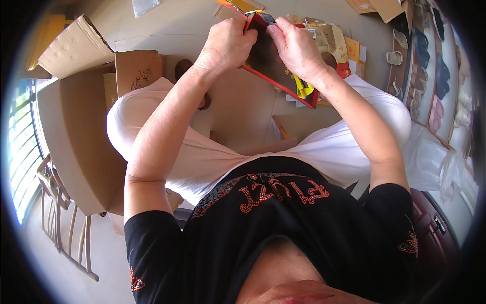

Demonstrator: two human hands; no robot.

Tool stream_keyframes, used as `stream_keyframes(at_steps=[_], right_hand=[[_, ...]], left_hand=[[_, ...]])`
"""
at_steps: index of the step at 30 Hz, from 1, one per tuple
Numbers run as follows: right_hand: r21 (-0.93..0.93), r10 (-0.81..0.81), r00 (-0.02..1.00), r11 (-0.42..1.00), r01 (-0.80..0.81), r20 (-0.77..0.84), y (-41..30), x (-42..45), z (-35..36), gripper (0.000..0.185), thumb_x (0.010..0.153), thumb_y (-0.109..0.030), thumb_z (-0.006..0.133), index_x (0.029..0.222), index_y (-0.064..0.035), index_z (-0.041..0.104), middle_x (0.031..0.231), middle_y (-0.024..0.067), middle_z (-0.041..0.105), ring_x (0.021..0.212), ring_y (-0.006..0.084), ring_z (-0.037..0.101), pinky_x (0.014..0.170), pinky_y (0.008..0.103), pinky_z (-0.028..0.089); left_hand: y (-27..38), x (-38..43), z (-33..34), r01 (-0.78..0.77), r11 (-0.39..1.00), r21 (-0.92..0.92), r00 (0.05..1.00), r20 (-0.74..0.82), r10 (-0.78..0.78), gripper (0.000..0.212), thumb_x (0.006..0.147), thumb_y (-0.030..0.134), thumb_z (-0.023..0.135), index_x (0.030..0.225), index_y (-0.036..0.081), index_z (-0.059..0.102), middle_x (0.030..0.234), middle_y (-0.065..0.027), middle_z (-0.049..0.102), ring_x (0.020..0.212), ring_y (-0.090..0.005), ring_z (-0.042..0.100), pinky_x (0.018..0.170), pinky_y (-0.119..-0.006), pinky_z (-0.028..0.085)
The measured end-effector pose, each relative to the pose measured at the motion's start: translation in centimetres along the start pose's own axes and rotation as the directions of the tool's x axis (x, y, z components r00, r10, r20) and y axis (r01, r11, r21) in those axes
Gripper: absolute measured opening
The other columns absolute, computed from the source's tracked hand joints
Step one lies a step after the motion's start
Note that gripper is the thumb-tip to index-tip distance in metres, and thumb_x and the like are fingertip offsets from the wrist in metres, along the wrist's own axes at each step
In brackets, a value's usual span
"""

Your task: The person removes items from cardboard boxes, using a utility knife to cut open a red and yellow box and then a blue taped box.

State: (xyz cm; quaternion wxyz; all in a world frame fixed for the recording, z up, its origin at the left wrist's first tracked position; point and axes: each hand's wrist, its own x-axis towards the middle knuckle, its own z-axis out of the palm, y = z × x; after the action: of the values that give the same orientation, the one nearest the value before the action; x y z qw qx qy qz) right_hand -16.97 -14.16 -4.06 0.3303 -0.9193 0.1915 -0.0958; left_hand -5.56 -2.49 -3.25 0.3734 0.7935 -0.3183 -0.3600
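Observation:
Held up over the floor between my knees is a flat cardboard package (pixel 262 51) with a dark face and red edges. A yellow printed part (pixel 302 88) shows near its lower right corner. My left hand (pixel 231 45) grips its upper left edge, thumb over the red border. At the top edge, my right hand (pixel 298 49) pinches a small dark piece (pixel 267 18) between thumb and fingers. Whether that piece belongs to the package I cannot tell. The package's far end is partly hidden behind both hands.
A large open cardboard box (pixel 85 133) stands beside my left knee. Flattened printed packaging (pixel 330 41) lies on the floor beyond my right hand. Shoe shelves (pixel 429 68) line the right side, with a clear plastic bag (pixel 429 159) below. A wooden rack (pixel 72 228) is at lower left.

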Motion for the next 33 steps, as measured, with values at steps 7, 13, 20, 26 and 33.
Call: stream_keyframes(at_steps=[7,13,20,26,33], right_hand=[[-0.023,0.04,0.999,0.999,-0.04,0.023,0.0,0.2,0.4,0.019,0.088,-0.017,0.048,0.08,-0.0001,0.05,0.06,0.0208,0.055,0.058,0.0397,0.054,0.052,0.0455,0.042],[0.034,0.039,0.999,0.999,-0.039,0.008,-0.6,0.1,0.0,0.018,0.088,-0.017,0.049,0.079,-0.0007,0.05,0.059,0.0198,0.055,0.057,0.0385,0.054,0.052,0.045,0.042],[0.048,0.03,1.0,0.998,-0.03,0.009,-0.3,0.3,0.3,0.02,0.088,-0.017,0.049,0.077,-0.0002,0.049,0.058,0.0199,0.054,0.056,0.0388,0.053,0.051,0.0449,0.041],[-0.048,-0.018,0.999,0.999,0.02,0.037,0.0,0.3,0.4,0.02,0.089,-0.018,0.047,0.079,-0.0002,0.048,0.06,0.0205,0.054,0.058,0.0392,0.053,0.052,0.043,0.042],[-0.028,0.055,0.984,0.998,-0.051,0.169,0.4,0.4,0.5,0.021,0.091,-0.019,0.043,0.085,-0.0005,0.05,0.056,0.0155,0.054,0.052,0.0302,0.055,0.049,0.039,0.042]], left_hand=[[-0.3,0.0,0.6,-0.112,0.992,0.061,0.992,-0.052,0.115,0.025,0.076,0.019,0.048,0.079,-0.004,0.057,0.077,-0.0225,0.06,0.079,-0.0375,0.058,0.074,-0.043,0.046],[-0.2,0.0,0.4,-0.107,0.991,0.083,0.992,-0.064,0.112,0.024,0.076,0.019,0.048,0.08,-0.004,0.057,0.078,-0.0226,0.06,0.08,-0.0376,0.057,0.074,-0.043,0.045],[0.1,-0.1,0.7,-0.09,0.991,0.097,0.995,-0.042,0.095,0.023,0.076,0.017,0.047,0.078,-0.005,0.056,0.078,-0.0225,0.06,0.079,-0.0374,0.058,0.074,-0.043,0.046],[-0.3,-0.6,1.8,-0.104,0.968,0.227,0.992,-0.046,0.118,0.02,0.079,0.015,0.047,0.08,-0.004,0.054,0.077,-0.0218,0.06,0.077,-0.0368,0.059,0.071,-0.044,0.047],[-0.9,-1.0,2.6,-0.13,0.932,0.339,0.987,-0.044,0.153,0.017,0.078,0.012,0.048,0.081,-0.005,0.053,0.076,-0.0216,0.061,0.076,-0.0359,0.06,0.069,-0.043,0.048]])
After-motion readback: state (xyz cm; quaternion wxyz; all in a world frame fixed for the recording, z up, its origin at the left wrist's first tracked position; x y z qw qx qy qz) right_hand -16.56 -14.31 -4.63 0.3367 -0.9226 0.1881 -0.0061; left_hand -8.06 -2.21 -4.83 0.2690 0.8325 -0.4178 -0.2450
